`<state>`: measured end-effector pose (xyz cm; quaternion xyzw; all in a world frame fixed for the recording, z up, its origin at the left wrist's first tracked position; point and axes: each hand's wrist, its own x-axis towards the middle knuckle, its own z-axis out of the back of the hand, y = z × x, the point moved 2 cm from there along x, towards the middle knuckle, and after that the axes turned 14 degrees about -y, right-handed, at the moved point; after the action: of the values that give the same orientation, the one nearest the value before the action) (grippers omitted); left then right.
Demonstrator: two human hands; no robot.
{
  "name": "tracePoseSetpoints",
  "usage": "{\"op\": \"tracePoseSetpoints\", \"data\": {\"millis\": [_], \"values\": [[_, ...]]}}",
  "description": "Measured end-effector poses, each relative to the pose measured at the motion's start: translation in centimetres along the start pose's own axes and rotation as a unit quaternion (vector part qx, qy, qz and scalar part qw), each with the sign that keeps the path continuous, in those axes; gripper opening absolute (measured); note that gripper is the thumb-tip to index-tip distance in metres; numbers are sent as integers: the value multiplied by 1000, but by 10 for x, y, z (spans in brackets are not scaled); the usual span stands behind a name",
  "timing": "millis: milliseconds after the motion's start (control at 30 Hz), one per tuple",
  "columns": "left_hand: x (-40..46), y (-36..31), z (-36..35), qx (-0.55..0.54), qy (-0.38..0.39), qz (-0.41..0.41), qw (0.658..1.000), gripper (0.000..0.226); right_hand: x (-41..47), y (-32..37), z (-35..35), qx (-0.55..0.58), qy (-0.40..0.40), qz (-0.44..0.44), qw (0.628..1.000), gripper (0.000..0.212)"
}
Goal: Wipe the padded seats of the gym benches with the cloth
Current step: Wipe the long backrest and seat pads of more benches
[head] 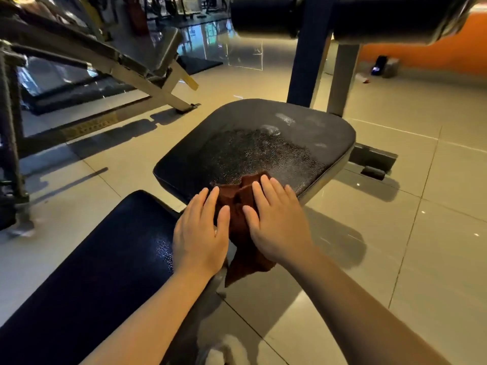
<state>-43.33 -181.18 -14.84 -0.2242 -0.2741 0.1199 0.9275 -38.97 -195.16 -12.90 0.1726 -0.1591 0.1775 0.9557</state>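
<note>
Head view, left to right. Far left: neighbouring gym bench frame [110, 61], angled, well apart from the work. Lower left: long dark back pad [87, 259], faintly speckled near its upper right corner. Left hand [201, 233] flat, fingers spread, palm partly on that pad's end and partly on the cloth [241, 204]; grip open, pressing rather than clasping. Cloth reddish-brown, bunched between both hands, front edge lying on the near edge of the padded seat [263, 143], tail hanging down through the gap between pad and seat. Right hand [276, 219] flat as well, grip open, palm down on the cloth's right half. Seat centre beaded with droplets; far corner dull with a few pale smears, judged not yet wiped. Behind and above: dark roller pad [342, 17] on an upright post. Glossy tiled floor [421, 233] all around.

Risks, judged: flat palms give little hold, so the cloth may slip out or drop through the gap on a forward push; hanging tail may snag on the frame underneath; wet surface may let the hands skid off the seat edge; bunched cloth covers little, likely leaving streaks.

Containers: none seen; small dark object far right by the orange wall too blurred to identify.
</note>
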Motion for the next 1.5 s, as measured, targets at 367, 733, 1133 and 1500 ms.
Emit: {"op": "tracePoseSetpoints", "data": {"millis": [367,733,1133,1500], "values": [[-4,-1,-5,1,14,-57,998,55,44,-52,-8,1,-155,-106,982,67],[-2,-2,-5,-35,0,-20,999,61,-4,1,-24,92,-213,-38,972,45],[4,-3,-8,-26,14,-44,999,52,8,5,-34,127,-249,-140,950,48],[6,9,-1,-111,39,-19,993,47,-31,48,-74,323,-378,-337,800,59]]}}
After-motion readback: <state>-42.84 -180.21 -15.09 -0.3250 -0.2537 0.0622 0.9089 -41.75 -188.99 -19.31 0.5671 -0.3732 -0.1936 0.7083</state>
